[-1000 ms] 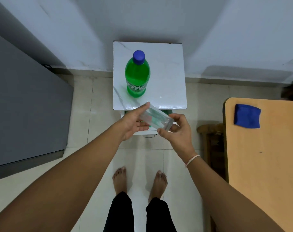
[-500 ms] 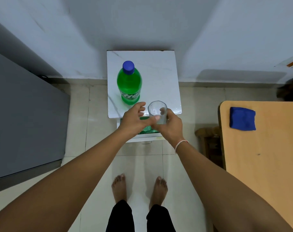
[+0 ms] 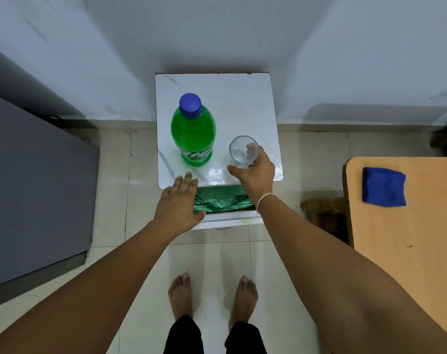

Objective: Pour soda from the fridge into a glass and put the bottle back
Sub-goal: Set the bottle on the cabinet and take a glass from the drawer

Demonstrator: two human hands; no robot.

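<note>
A green soda bottle (image 3: 193, 134) with a blue cap stands upright on the small white marble-top table (image 3: 232, 98), left of centre. A clear empty glass (image 3: 242, 151) stands upright on the tabletop to the bottle's right. My right hand (image 3: 255, 175) is wrapped around the glass from the near side, fingers showing through it. My left hand (image 3: 179, 205) hovers flat and empty over the table's front left corner, fingers apart, just short of the bottle.
An open drawer (image 3: 223, 200) lined with green plastic sticks out under the tabletop. A grey fridge (image 3: 35, 190) stands at the left. A wooden table (image 3: 406, 241) with a blue cloth (image 3: 384, 187) is at the right. My bare feet (image 3: 212, 295) are on the tiled floor.
The glass went from tilted in both hands to upright on the tabletop right of the bottle. My left hand let go and moved left and down.
</note>
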